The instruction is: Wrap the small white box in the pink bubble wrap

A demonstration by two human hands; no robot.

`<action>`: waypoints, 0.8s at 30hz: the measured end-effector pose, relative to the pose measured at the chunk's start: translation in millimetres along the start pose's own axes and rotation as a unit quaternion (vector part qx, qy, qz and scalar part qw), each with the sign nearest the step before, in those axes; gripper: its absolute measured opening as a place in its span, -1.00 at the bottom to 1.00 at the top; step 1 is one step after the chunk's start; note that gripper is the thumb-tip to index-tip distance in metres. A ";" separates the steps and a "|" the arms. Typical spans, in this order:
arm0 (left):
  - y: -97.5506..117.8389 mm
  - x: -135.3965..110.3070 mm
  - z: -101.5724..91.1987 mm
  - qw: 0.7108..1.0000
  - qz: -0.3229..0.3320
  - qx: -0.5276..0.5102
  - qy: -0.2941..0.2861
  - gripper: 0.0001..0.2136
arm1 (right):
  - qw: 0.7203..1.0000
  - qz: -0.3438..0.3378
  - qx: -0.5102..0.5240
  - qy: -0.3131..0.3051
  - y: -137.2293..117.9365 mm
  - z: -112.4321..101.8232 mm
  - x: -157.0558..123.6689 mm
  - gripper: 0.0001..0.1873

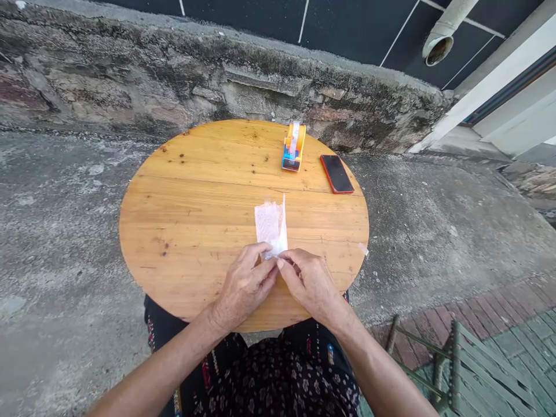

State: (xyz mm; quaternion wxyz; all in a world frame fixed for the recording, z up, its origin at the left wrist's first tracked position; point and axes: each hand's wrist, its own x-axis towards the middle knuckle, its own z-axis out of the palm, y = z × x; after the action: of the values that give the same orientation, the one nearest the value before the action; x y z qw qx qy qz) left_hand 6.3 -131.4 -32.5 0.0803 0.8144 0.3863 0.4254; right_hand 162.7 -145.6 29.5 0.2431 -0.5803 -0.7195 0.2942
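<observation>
A thin, whitish-pink wrapping sheet (270, 223), folded and with a ragged far edge, lies on the round wooden table (182, 231). My left hand (247, 281) grips its near end, the thumb and index finger closed at the edge. From the other side, my right hand (308, 281) pinches the same near end, with its fingertips almost touching the left ones. Whatever small part lies between the fingertips is mostly hidden.
A yellow and blue tape dispenser (294, 147) stands toward the table's far side. Right of it lies a red-edged phone (337, 174). A bit of clear tape (363, 249) hangs at the right rim. Behind runs a stone wall (195, 87); a green slatted chair (473, 370) stands lower right.
</observation>
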 end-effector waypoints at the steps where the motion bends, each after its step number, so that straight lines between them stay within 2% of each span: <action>1: 0.3 0.0 -0.4 1.000 -0.005 -0.007 0.002 -0.86 | 1.000 -0.007 -0.003 -0.006 -0.1 -1.6 -1.0 -0.77; 7: 3.1 0.7 -12.6 0.996 -0.007 -0.084 -0.034 -0.73 | 0.999 -0.035 -0.012 -0.040 7.6 -3.6 -0.7 -0.79; 14: -5.7 -4.1 -19.7 0.991 0.004 -0.115 -0.066 -0.64 | 0.998 -0.018 -0.047 -0.031 14.9 3.5 2.2 -0.82; 20: -10.5 -6.5 -17.3 0.993 0.010 -0.107 -0.048 -0.73 | 0.994 -0.004 -0.103 -0.034 10.6 4.6 3.2 -0.83; 24: -5.6 -8.9 -13.5 0.996 -0.008 -0.082 -0.024 -0.68 | 0.988 -0.007 -0.151 -0.037 7.8 6.6 2.6 -0.84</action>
State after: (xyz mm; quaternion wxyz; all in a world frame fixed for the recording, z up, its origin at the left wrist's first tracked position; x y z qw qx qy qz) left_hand -10.1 -136.5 -32.3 0.1599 0.8121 0.3545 0.4351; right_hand 163.0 -142.8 19.3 0.1282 -0.5936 -0.7684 0.2020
